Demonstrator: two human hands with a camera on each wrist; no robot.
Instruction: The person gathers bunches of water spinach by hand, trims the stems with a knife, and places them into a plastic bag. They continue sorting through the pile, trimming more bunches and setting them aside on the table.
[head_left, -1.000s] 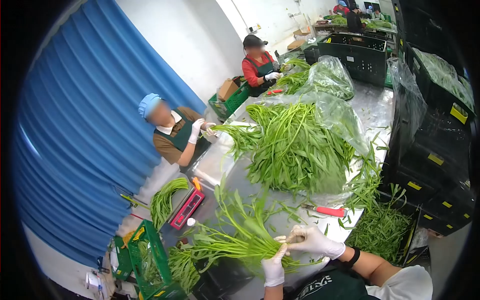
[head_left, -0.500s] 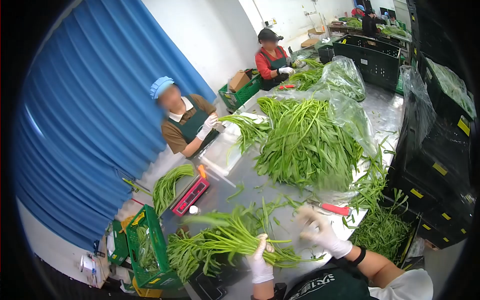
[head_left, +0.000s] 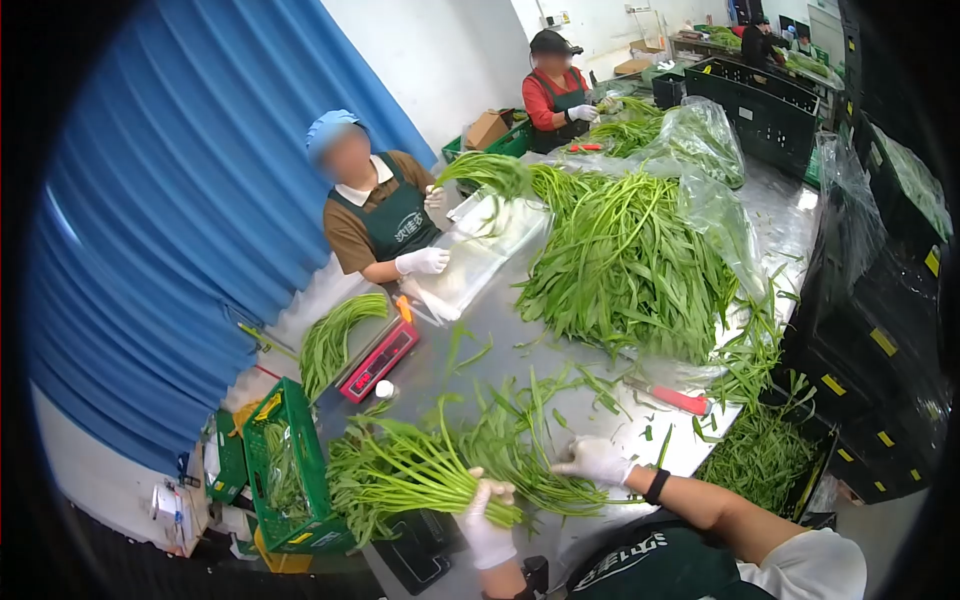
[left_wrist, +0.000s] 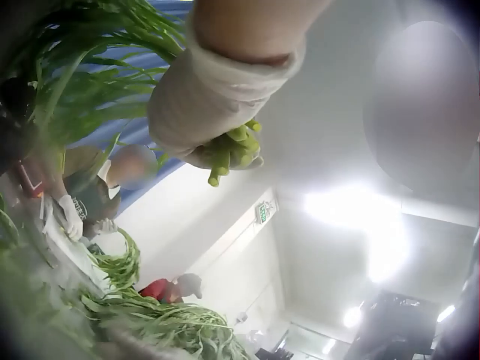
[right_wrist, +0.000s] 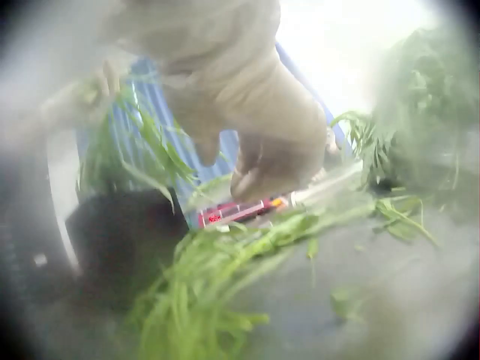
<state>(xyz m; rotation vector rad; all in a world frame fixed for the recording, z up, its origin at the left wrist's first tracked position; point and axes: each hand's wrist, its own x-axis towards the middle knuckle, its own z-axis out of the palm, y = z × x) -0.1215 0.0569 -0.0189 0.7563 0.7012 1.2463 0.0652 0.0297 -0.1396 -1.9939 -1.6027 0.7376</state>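
Observation:
My gloved left hand (head_left: 488, 522) grips a bunch of water spinach (head_left: 425, 470) around its stems, the leaves fanning out to the left. Cut stem ends (left_wrist: 234, 150) poke out past the fingers in the left wrist view. Gloved too, my right hand (head_left: 598, 462) is low over loose water spinach stems (head_left: 515, 455) on the steel table (head_left: 500, 345). In the right wrist view a gap shows between the fingers of the right hand (right_wrist: 262, 112), with no stem between them; the loose greens (right_wrist: 217, 277) lie below.
A large water spinach heap (head_left: 630, 265) covers the table's middle, a red-handled knife (head_left: 680, 400) nearer me. Left are a red scale (head_left: 378, 362) and a green crate (head_left: 300, 470). A person in a blue cap (head_left: 375, 210) works opposite. Black crates (head_left: 850, 330) stack at right.
My right hand has let go of the bunch and moved away, then down to the loose greens. My left hand has carried the bunch left. The person opposite has lifted a bundle of greens.

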